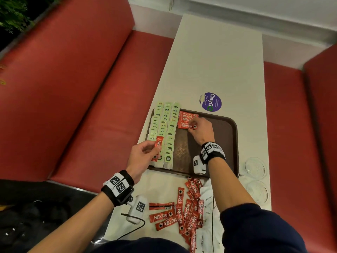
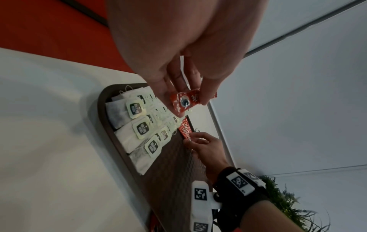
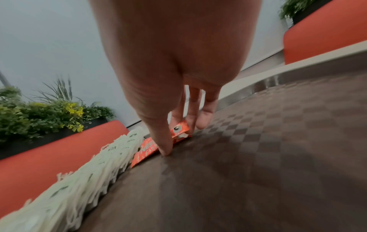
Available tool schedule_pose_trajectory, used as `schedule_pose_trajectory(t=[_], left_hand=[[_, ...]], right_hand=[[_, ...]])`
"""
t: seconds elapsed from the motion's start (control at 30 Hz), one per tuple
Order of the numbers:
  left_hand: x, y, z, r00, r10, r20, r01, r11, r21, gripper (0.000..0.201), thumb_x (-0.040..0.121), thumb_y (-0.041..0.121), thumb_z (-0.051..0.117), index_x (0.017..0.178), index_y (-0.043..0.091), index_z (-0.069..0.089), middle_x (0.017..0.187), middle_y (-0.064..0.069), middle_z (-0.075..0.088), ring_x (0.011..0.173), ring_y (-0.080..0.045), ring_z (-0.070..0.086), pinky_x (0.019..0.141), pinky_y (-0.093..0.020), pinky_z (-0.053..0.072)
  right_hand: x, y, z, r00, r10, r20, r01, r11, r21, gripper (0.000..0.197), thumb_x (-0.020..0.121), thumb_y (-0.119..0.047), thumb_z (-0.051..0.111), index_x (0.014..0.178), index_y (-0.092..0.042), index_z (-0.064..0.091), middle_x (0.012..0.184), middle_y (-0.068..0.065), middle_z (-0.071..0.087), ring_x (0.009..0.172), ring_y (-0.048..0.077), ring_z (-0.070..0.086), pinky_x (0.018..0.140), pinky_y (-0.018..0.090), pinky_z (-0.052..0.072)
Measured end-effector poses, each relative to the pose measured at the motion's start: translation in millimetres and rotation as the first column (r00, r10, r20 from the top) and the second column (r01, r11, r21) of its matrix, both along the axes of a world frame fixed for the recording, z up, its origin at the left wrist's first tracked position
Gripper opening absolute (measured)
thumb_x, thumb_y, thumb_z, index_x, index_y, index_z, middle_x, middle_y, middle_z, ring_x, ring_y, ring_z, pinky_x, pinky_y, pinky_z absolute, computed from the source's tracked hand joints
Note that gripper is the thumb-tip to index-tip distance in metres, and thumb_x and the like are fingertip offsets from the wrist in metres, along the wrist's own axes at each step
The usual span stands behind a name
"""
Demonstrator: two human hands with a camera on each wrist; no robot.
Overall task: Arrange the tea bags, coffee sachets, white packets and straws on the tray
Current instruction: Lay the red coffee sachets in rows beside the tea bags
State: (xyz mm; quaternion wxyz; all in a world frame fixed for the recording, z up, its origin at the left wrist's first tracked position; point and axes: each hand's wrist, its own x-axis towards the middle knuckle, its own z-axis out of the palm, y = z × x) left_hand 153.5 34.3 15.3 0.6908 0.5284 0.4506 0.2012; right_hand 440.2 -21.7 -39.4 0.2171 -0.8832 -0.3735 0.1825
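Head view: tray of tea bags, sachets; each grip pinching one.

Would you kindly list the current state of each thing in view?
Brown plastic tray: partly filled.
Green-tagged tea bags: in rows on tray.
Red coffee sachet stack: on tray, right hand placing one.
Single red sachet: pinched by left hand.
Loose red sachets: on table.

green tea bags rowed on tray, red sachets
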Motion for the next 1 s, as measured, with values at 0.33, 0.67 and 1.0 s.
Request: schedule_pose_trajectory(t=[0.33,0.67,1.0], left_hand=[[-1.2,7.2,-4.7,0.999,-0.018,-0.037,0.018,1.000,0.005,0.019,0.095,0.019,0.081,0.114,0.017,0.082,0.108,-0.006,0.082,0.098,-0.029,0.076,0.090,-0.044,0.065],[-4.6,16.1,2.8,0.999,-0.030,-0.034,0.031,0.999,0.028,0.020,0.094,0.015,0.083,0.114,0.018,0.080,0.106,-0.002,0.082,0.106,-0.025,0.076,0.096,-0.039,0.061],[-1.9,16.5,12.3,0.998,-0.019,0.054,0.022,0.998,-0.056,0.028,0.093,0.006,0.081,0.119,0.007,0.072,0.099,-0.015,0.082,0.093,-0.028,0.079,0.084,-0.031,0.063]], right_hand=[[0.5,12.4,-8.9,0.999,-0.026,0.025,0.027,0.999,-0.018,0.022,0.089,-0.033,0.088,0.109,-0.028,0.079,0.120,0.003,0.073,0.116,0.029,0.064,0.095,0.046,0.056],[-4.6,19.3,-14.7,0.993,-0.063,0.100,0.066,0.998,-0.019,0.019,0.095,-0.033,0.081,0.113,-0.027,0.078,0.127,0.006,0.070,0.119,0.035,0.058,0.096,0.048,0.052],[-11.0,17.3,-5.3,0.987,-0.087,0.135,0.087,0.996,0.007,0.028,0.096,-0.036,0.080,0.122,-0.027,0.074,0.128,0.004,0.071,0.119,0.033,0.058,0.095,0.047,0.049]])
